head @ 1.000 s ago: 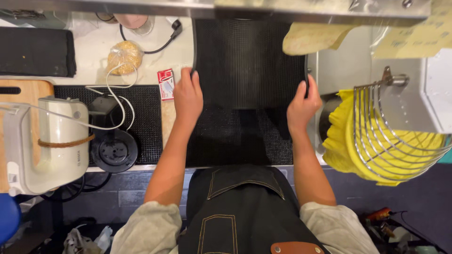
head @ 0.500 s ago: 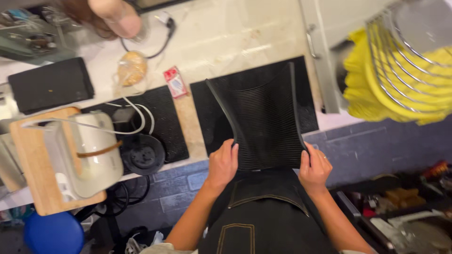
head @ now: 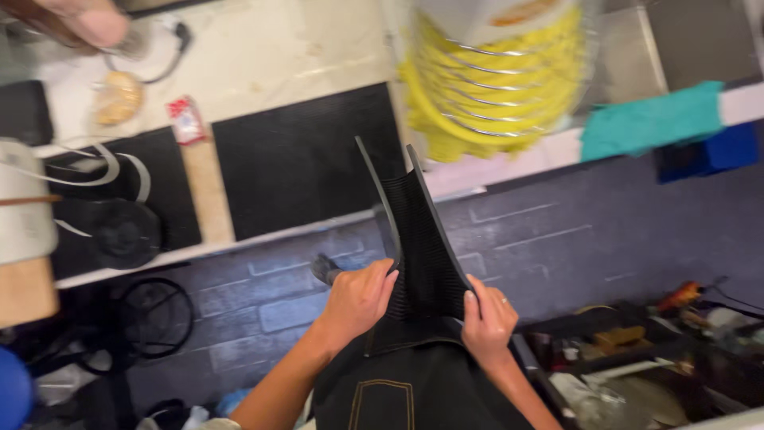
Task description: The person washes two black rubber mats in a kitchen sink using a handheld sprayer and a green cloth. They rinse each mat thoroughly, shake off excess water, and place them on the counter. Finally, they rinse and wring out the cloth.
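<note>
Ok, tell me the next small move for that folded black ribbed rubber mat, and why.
Probably carry it clear of the counter: both hands, left hand and right hand, pinch the folded black ribbed rubber mat upright, already lifted past the white counter edge.

I see yellow plates (head: 493, 95) in a wire rack, a teal cloth (head: 649, 119) beside them, and a red packet (head: 185, 119) on the pale worktop (head: 278, 48).
</note>
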